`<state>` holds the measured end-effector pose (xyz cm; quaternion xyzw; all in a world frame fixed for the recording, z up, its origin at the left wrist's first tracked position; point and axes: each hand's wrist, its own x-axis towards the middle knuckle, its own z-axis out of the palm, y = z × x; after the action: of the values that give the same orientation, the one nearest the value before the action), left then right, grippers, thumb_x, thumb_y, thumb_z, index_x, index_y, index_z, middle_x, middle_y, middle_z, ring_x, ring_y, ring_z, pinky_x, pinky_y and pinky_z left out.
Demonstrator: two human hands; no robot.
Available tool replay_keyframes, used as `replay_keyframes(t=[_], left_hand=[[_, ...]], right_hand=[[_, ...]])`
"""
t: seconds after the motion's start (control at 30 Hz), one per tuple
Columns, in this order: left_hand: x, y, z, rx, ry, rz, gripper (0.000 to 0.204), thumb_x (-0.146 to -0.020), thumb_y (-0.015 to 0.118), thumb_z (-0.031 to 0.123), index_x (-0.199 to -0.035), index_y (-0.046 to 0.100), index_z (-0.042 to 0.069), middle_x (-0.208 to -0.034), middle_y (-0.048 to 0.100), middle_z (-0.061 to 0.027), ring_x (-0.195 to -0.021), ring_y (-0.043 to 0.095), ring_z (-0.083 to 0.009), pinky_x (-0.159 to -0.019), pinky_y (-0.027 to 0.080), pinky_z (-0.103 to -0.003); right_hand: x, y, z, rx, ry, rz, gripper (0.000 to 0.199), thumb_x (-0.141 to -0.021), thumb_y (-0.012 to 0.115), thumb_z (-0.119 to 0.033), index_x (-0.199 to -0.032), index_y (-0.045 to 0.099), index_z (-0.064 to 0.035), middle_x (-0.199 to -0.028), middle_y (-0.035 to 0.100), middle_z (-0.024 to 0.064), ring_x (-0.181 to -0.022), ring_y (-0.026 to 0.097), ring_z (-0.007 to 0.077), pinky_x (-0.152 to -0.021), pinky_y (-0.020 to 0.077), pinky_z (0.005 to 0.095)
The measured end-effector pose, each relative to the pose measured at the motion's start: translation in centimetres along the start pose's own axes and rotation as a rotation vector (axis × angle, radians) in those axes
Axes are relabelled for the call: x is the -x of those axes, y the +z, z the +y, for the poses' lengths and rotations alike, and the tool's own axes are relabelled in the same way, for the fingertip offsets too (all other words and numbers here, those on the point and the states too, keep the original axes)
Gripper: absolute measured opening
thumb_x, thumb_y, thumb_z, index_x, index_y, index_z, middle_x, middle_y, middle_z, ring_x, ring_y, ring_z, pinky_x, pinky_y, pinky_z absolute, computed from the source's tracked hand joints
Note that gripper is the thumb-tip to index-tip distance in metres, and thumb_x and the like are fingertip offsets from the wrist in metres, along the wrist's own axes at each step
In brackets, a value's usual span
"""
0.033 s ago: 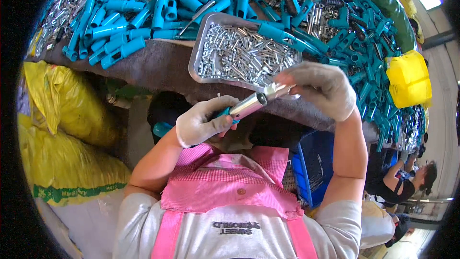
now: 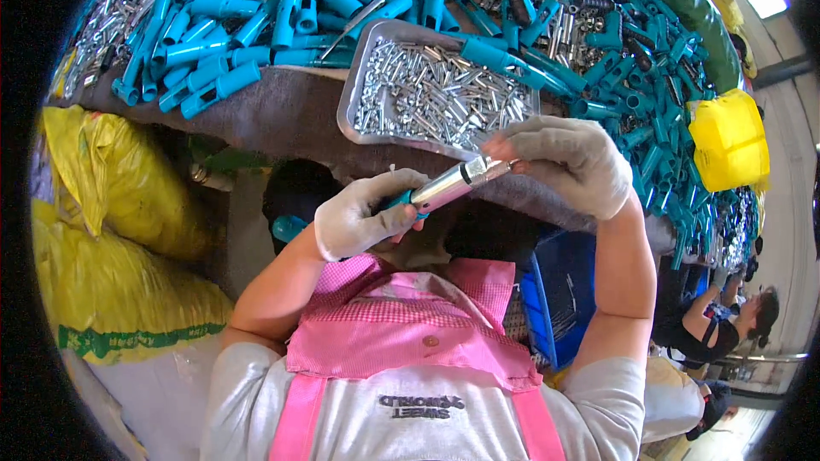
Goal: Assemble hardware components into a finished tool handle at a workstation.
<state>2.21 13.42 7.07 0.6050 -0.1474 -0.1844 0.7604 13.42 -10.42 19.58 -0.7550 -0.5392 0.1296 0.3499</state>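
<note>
A silver metal tube (image 2: 440, 190) slants up to the right in front of my chest. My left hand (image 2: 363, 215), in a whitish glove with bare fingertips, is closed round its lower end, where a bit of teal part shows. Against the tube's upper end sits a ridged silver fitting (image 2: 486, 170). My gloved right hand (image 2: 568, 162) pinches the fitting's outer end; how far it sits inside the tube is hard to tell. Just beyond both hands stands a clear plastic tray (image 2: 348, 111) full of small silver pins and metal parts.
Teal tool housings (image 2: 213, 51) lie heaped on the dark-covered bench (image 2: 282, 111). Yellow sacks (image 2: 128, 239) stand at the left. A yellow container (image 2: 728, 141) is at the right. A blue crate (image 2: 540, 312) sits below my right arm. Another person (image 2: 726, 329) works at the far right.
The silver fitting in my right hand has come into line with the tube and now meets its open end, which showed a dark hole before. My left hand is almost still.
</note>
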Motion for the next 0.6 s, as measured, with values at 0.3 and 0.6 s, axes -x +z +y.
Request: replay_keyframes(t=[0.3, 0.6], left_hand=[[2.5, 1.7, 2.1, -0.475, -0.056, 0.071, 0.038, -0.085, 0.057, 0.025, -0.114, 0.055, 0.002, -0.091, 0.062, -0.0117, -0.084, 0.059, -0.0175, -0.078, 0.045, -0.031], [4.0, 1.0, 0.0, 0.183, -0.328, -0.167, 0.032, -0.088, 0.056, 0.022, -0.112, 0.057, 0.001, -0.079, 0.059, -0.0049, -0.064, 0.054, -0.0088, -0.057, 0.043, -0.022]], right_hand=[[2.3, 3.4, -3.4, 0.054, 0.040, 0.016, 0.032, -0.070, 0.067, 0.007, -0.101, 0.064, -0.0036, -0.102, 0.061, 0.0130, -0.094, 0.062, 0.0272, -0.079, 0.0504, 0.0335], [2.5, 5.2, -4.9, 0.272, -0.228, -0.005, 0.032, -0.069, 0.067, 0.004, -0.098, 0.068, -0.0105, -0.101, 0.062, 0.0081, -0.088, 0.062, 0.0264, -0.072, 0.0510, 0.0331]])
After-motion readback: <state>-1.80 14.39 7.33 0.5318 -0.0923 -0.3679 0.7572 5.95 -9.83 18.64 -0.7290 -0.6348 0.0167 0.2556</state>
